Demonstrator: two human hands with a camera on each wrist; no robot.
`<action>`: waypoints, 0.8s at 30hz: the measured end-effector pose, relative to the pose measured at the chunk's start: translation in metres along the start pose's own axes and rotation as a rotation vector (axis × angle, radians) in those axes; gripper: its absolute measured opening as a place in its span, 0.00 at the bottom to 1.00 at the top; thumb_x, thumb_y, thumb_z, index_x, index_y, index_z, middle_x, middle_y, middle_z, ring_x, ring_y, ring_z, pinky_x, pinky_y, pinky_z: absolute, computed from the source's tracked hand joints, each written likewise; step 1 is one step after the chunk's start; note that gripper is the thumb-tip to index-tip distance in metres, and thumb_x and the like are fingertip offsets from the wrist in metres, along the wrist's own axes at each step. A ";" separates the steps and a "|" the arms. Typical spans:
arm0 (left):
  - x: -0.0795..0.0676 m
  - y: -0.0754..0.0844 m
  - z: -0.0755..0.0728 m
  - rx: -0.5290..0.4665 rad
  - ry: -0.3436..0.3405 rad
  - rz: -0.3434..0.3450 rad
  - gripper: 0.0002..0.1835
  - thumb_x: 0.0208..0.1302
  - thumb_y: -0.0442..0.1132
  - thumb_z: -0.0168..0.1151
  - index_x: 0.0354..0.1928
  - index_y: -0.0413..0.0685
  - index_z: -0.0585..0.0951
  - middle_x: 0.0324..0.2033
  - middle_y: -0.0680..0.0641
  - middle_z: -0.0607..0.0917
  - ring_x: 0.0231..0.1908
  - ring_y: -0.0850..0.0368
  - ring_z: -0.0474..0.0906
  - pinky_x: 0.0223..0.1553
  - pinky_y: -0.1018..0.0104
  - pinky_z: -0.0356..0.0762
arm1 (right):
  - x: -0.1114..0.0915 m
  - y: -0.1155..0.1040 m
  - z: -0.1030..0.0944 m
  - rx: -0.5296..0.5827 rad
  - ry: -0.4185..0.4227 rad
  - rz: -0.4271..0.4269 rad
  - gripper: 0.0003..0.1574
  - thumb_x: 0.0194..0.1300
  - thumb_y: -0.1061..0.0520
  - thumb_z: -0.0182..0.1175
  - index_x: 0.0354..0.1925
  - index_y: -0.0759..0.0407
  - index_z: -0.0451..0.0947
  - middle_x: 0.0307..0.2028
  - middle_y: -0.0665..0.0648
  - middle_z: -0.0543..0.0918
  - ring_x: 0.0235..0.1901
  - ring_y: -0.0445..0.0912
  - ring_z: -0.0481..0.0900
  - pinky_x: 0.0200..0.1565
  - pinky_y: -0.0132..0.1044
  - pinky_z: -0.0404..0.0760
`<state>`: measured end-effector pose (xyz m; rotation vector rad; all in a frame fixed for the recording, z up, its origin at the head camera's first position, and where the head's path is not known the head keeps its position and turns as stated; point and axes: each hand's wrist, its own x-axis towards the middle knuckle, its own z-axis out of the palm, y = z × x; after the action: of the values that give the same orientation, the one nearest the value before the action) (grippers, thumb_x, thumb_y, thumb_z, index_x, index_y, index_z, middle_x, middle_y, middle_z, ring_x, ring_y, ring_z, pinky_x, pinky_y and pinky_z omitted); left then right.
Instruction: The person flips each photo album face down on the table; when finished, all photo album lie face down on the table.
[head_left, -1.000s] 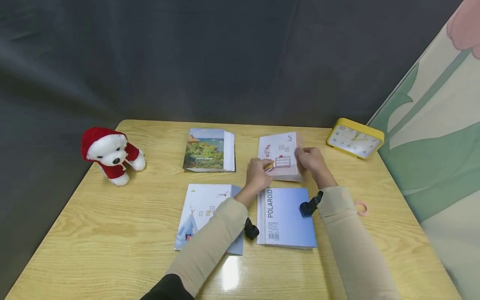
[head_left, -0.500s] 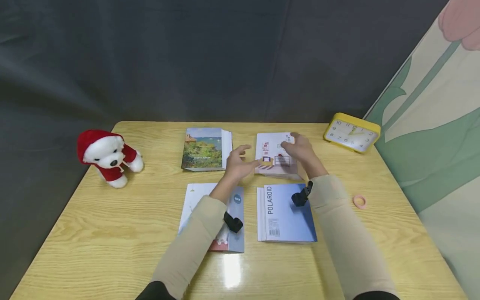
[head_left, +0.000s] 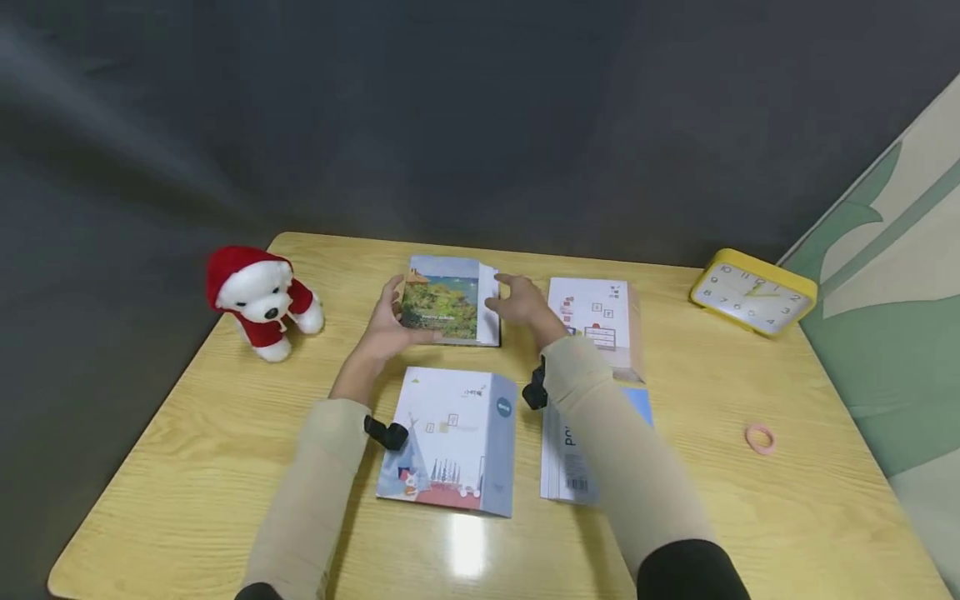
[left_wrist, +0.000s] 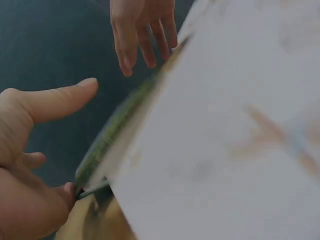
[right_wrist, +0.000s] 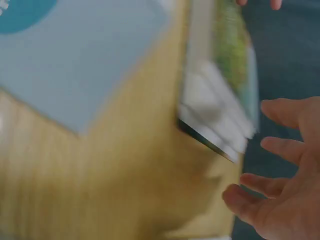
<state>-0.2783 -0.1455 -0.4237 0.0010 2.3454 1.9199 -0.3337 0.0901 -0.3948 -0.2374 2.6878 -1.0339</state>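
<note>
A photo album (head_left: 440, 304) with a painted garden-and-sea cover lies at the back of the table, between my two hands. My left hand (head_left: 384, 333) is at its left side, thumb and fingers spread; in the left wrist view a fingertip (left_wrist: 69, 191) meets the album's corner. Over the album's white page edges in the head view reaches my right hand (head_left: 525, 310). The right wrist view has that hand's loosely bent fingers (right_wrist: 282, 111) spread beside the album's pages (right_wrist: 212, 112). Neither hand grips anything.
Nearer me lies a tent-print album (head_left: 442, 437), with a blue POLAROID album (head_left: 570, 462) partly under my right sleeve. A pink album (head_left: 592, 312) is at right. A plush bear (head_left: 262, 300), yellow clock (head_left: 753, 292) and pink tape ring (head_left: 761, 438) stand farther out.
Both hands have left the pink album and moved left to the garden-cover album. The left hand swung to its far left side, the right hand to its right side. The head view has shifted.
</note>
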 end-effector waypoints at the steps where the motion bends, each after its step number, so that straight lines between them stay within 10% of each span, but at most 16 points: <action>1: 0.000 -0.003 0.001 0.019 -0.008 -0.025 0.66 0.51 0.34 0.79 0.79 0.63 0.40 0.77 0.41 0.41 0.75 0.41 0.40 0.71 0.45 0.52 | 0.002 0.003 0.006 -0.019 -0.002 0.001 0.38 0.74 0.49 0.54 0.76 0.57 0.58 0.73 0.67 0.58 0.73 0.63 0.49 0.70 0.57 0.54; 11: 0.003 -0.012 0.006 0.257 0.027 -0.156 0.58 0.50 0.30 0.77 0.77 0.36 0.49 0.72 0.34 0.55 0.72 0.37 0.51 0.69 0.48 0.57 | 0.004 0.008 0.030 -0.070 -0.039 -0.059 0.40 0.75 0.50 0.51 0.77 0.60 0.53 0.76 0.68 0.50 0.73 0.67 0.45 0.70 0.58 0.52; 19: 0.004 -0.019 0.001 0.026 -0.037 -0.099 0.50 0.59 0.30 0.70 0.78 0.42 0.50 0.67 0.36 0.66 0.65 0.41 0.64 0.64 0.51 0.67 | 0.009 -0.001 0.039 -0.032 -0.024 -0.067 0.33 0.70 0.64 0.46 0.71 0.68 0.60 0.67 0.67 0.67 0.64 0.62 0.67 0.62 0.51 0.69; 24: 0.004 -0.023 -0.003 -0.102 -0.052 -0.043 0.50 0.61 0.24 0.65 0.79 0.54 0.49 0.50 0.42 0.74 0.39 0.53 0.74 0.40 0.63 0.75 | 0.015 -0.002 0.043 0.097 -0.015 -0.040 0.43 0.69 0.67 0.45 0.79 0.55 0.47 0.73 0.64 0.60 0.45 0.52 0.79 0.42 0.42 0.77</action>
<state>-0.2814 -0.1531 -0.4457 -0.0077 2.1948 1.9917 -0.3351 0.0574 -0.4268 -0.2796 2.6214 -1.1653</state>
